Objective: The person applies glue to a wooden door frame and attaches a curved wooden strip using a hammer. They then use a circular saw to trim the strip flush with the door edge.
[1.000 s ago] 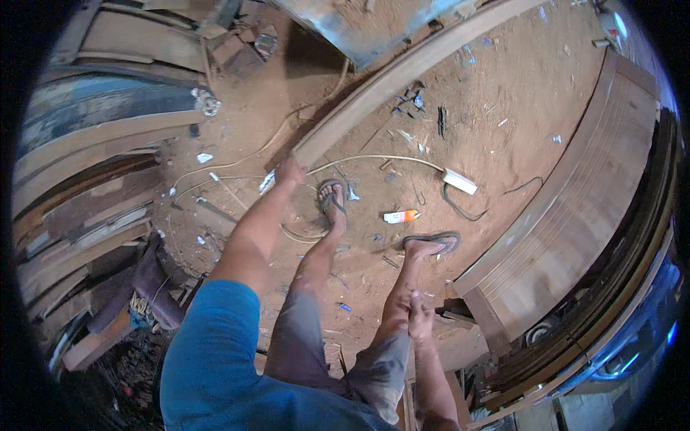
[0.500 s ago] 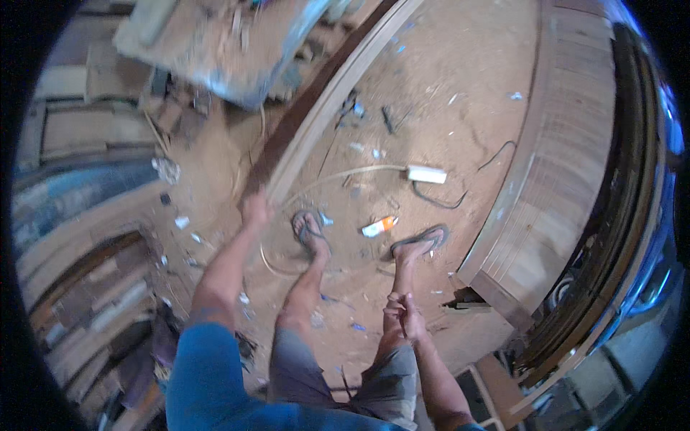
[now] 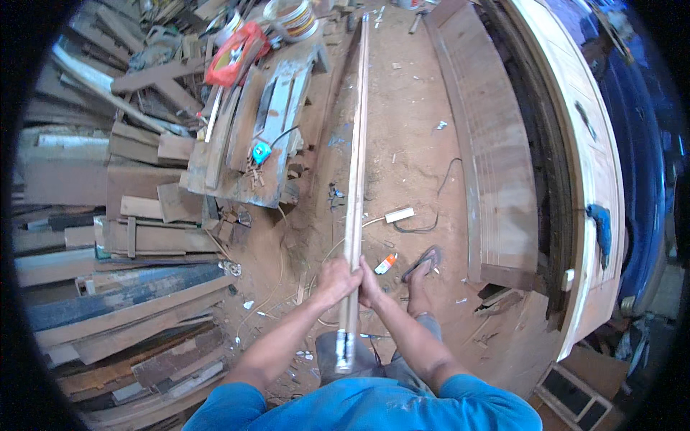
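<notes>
I am looking down from the head camera at a sawdust-covered workshop floor (image 3: 424, 136). Along the floor's left edge, stacked planks (image 3: 108, 302) and offcuts are lying in a rough heap. Just right of them, a low wooden pallet (image 3: 244, 144) is carrying scrap pieces and a small turquoise tape measure (image 3: 261, 152); a red bag (image 3: 233, 54) is resting at its far end.

Moving toward the middle, my left forearm is coming up from the lower edge, angled toward the centre, and my left hand (image 3: 335, 279) is wrapping its fingers closed around a long, narrow wooden strip (image 3: 357, 144). My right hand (image 3: 369, 283) is sitting just beside it, touching it, also clamped on the same strip, with its forearm coming in from the lower right. Both elbows are bent and both hands are meeting at the strip's near part. The strip is running from just below my hands straight away from me, over the middle of the floor, to its far edge.

Right of my hands, a small orange-tipped tube (image 3: 386, 263) and a white power strip (image 3: 399, 215) with a dark cord are lying on the floor. My sandalled foot (image 3: 422, 264) is standing near them. Further right, a slatted wooden panel (image 3: 489, 144) is lying along the floor's right edge beside a pale curved cabinet (image 3: 582, 144).
</notes>
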`<action>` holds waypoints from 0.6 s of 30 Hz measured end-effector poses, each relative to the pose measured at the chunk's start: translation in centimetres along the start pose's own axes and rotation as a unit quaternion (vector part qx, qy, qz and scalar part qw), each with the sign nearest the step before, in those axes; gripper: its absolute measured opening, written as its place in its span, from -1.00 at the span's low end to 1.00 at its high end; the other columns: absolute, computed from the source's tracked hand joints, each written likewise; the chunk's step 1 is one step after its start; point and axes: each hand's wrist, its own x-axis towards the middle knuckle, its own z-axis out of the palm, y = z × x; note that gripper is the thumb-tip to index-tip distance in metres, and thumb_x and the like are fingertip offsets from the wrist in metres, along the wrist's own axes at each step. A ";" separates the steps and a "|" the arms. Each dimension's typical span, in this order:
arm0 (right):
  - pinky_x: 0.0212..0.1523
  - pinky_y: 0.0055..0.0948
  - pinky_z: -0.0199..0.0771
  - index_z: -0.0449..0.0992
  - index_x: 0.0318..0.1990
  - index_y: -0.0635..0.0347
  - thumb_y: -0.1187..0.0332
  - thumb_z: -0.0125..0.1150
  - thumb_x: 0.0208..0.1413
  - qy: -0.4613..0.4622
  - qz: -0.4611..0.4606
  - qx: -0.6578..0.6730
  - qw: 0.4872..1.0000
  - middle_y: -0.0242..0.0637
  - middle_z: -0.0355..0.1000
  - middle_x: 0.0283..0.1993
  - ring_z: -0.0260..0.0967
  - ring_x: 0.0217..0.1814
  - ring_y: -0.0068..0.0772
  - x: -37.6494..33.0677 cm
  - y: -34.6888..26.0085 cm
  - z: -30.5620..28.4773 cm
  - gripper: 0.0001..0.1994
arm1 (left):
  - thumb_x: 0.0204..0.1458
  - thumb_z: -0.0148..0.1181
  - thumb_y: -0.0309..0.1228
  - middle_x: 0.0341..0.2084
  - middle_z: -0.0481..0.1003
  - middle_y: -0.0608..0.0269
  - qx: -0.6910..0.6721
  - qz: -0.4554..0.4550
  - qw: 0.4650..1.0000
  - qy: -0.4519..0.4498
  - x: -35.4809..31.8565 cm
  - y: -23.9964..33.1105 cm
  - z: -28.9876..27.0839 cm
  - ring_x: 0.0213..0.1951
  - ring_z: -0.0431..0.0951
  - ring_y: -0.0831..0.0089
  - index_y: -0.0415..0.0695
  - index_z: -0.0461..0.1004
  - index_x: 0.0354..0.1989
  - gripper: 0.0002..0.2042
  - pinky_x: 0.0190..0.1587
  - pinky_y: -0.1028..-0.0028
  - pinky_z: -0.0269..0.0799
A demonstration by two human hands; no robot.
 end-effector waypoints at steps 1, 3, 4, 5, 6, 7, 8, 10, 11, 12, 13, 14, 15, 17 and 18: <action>0.31 -0.06 0.32 0.36 0.27 0.11 -0.47 -0.25 0.18 0.017 -0.014 -0.007 1.000 -0.13 0.43 0.20 0.39 0.23 -0.15 -0.8 -0.8 -1.9 -0.15 | 0.02 0.20 -0.03 -0.22 0.58 -0.28 0.001 0.038 0.999 -0.015 -0.2 2.0 1.4 -0.13 0.61 -0.14 -0.33 0.49 -0.09 -0.47 -0.01 0.04 0.50; 0.20 -0.09 0.43 0.37 0.28 0.02 -0.42 -0.36 0.25 0.006 -0.040 -0.004 0.999 -0.13 0.43 0.18 0.40 0.21 -0.20 -2.9 -3.7 -6.6 -0.21 | 0.04 0.17 -0.01 -0.20 0.56 -0.33 0.002 0.116 0.992 -0.043 1.3 5.1 5.9 -0.11 0.60 -0.14 -0.29 0.50 0.00 -0.45 0.01 0.07 0.50; 0.10 -0.10 0.50 0.40 0.25 0.02 -0.43 -0.36 0.24 0.009 -0.063 -0.001 0.998 -0.15 0.46 0.13 0.44 0.14 -0.24 -3.3 -5.0 -10.6 -0.21 | 0.08 0.16 -0.01 -0.17 0.57 -0.29 -0.032 0.144 0.987 -0.059 1.9 7.6 7.7 -0.10 0.61 -0.11 -0.27 0.48 0.05 -0.44 0.01 0.09 0.51; -0.01 -0.12 0.53 0.41 0.24 0.00 -0.42 -0.36 0.25 0.015 -0.075 -0.047 0.996 -0.18 0.47 0.06 0.46 0.05 -0.30 -2.5 -6.7 -16.3 -0.22 | 0.12 0.14 -0.01 -0.15 0.57 -0.24 -0.063 0.173 0.980 -0.077 2.1 10.2 9.4 -0.10 0.61 -0.07 -0.24 0.45 0.11 -0.44 0.00 0.11 0.51; -0.07 -0.14 0.56 0.42 0.21 0.04 -0.39 -0.34 0.27 0.024 -0.081 -0.060 0.995 -0.18 0.49 -0.01 0.48 -0.04 -0.30 -4.2 -8.5 -19.1 -0.24 | 0.16 0.12 -0.01 -0.12 0.58 -0.20 -0.098 0.190 0.972 -0.095 1.9 12.1 10.8 -0.09 0.62 -0.04 -0.22 0.42 0.17 -0.43 0.00 0.14 0.52; -0.14 -0.15 0.59 0.43 0.19 0.07 -0.36 -0.32 0.28 0.035 -0.089 -0.071 0.993 -0.18 0.50 -0.09 0.50 -0.12 -0.30 -6.3 -10.4 -21.7 -0.26 | 0.18 0.10 0.00 -0.09 0.57 -0.17 -0.119 0.179 0.969 -0.121 1.4 14.2 11.4 -0.10 0.62 0.02 -0.21 0.37 0.22 -0.42 -0.01 0.17 0.52; -0.15 -0.15 0.63 0.44 0.15 0.16 -0.31 -0.29 0.31 0.044 -0.097 -0.056 0.993 -0.14 0.52 -0.16 0.54 -0.18 -0.24 -10.3 -13.2 -21.7 -0.29 | 0.21 0.08 0.00 -0.07 0.57 -0.13 -0.144 0.161 0.966 -0.139 1.2 15.9 11.7 -0.10 0.63 0.08 -0.19 0.31 0.28 -0.40 -0.01 0.20 0.53; -0.51 -0.20 0.55 0.51 -0.06 0.12 -0.32 -0.32 0.31 0.078 -0.063 -0.151 0.983 -0.27 0.44 -0.45 0.44 -0.54 -0.31 -17.9 -17.1 -23.6 -0.32 | 0.25 0.05 0.01 -0.01 0.56 -0.06 -0.179 0.142 0.959 -0.166 0.1 19.4 12.4 -0.11 0.63 0.17 -0.17 0.20 0.37 -0.36 -0.03 0.25 0.53; -0.58 -0.26 0.49 0.51 -0.07 0.02 -0.35 -0.36 0.30 0.080 -0.072 -0.188 0.976 -0.33 0.38 -0.52 0.38 -0.60 -0.35 -20.8 -17.6 -24.5 -0.33 | 0.26 0.05 0.01 0.01 0.55 -0.02 -0.184 0.141 0.958 -0.169 -0.1 20.1 11.8 -0.12 0.62 0.21 -0.16 0.15 0.39 -0.34 -0.04 0.27 0.53; -0.65 -0.32 0.42 0.51 -0.09 -0.07 -0.38 -0.39 0.29 0.084 -0.085 -0.224 0.967 -0.39 0.33 -0.59 0.32 -0.66 -0.40 -23.5 -18.1 -25.3 -0.34 | 0.27 0.05 0.01 0.03 0.55 0.02 -0.187 0.143 0.956 -0.173 0.0 21.0 10.8 -0.13 0.62 0.25 -0.15 0.10 0.42 -0.32 -0.05 0.29 0.53; -0.64 -0.30 0.43 0.51 -0.09 -0.07 -0.38 -0.40 0.28 0.094 -0.054 -0.190 0.976 -0.38 0.32 -0.59 0.33 -0.66 -0.38 -26.1 -18.2 -26.0 -0.33 | 0.27 0.05 0.01 0.00 0.55 0.04 -0.199 0.117 0.959 -0.162 0.2 21.9 9.5 -0.16 0.62 0.28 -0.16 0.16 0.39 -0.35 -0.09 0.31 0.53; -0.63 -0.27 0.45 0.51 -0.08 -0.06 -0.39 -0.41 0.28 0.103 -0.018 -0.156 0.982 -0.37 0.32 -0.58 0.34 -0.65 -0.36 -28.4 -17.8 -26.5 -0.32 | 0.27 0.05 0.01 -0.03 0.55 0.06 -0.213 0.085 0.961 -0.152 0.2 22.3 8.3 -0.18 0.62 0.31 -0.17 0.22 0.35 -0.38 -0.13 0.33 0.53; -0.59 -0.28 0.46 0.51 -0.09 -0.05 -0.40 -0.40 0.27 0.128 0.020 -0.132 0.983 -0.37 0.33 -0.56 0.36 -0.61 -0.37 -30.9 -17.2 -27.3 -0.32 | 0.27 0.06 0.01 -0.06 0.55 0.08 -0.229 0.057 0.960 -0.150 0.2 22.9 7.5 -0.21 0.62 0.33 -0.18 0.27 0.31 -0.40 -0.16 0.35 0.53; -0.46 -0.28 0.47 0.52 -0.06 -0.01 -0.42 -0.36 0.25 0.166 0.050 -0.138 0.975 -0.35 0.37 -0.50 0.39 -0.49 -0.39 -34.8 -14.9 -29.3 -0.28 | 0.26 0.06 0.02 -0.15 0.55 0.14 -0.245 0.025 0.959 -0.140 1.4 23.1 6.3 -0.28 0.60 0.39 -0.21 0.39 0.19 -0.45 -0.24 0.40 0.53; -0.36 -0.26 0.48 0.54 -0.02 0.02 -0.44 -0.35 0.24 0.179 0.041 -0.167 0.969 -0.32 0.39 -0.46 0.41 -0.41 -0.40 -36.1 -14.0 -30.2 -0.25 | 0.26 0.06 0.03 -0.21 0.54 0.17 -0.245 0.023 0.961 -0.130 3.1 22.9 6.0 -0.31 0.58 0.42 -0.22 0.45 0.11 -0.48 -0.28 0.41 0.52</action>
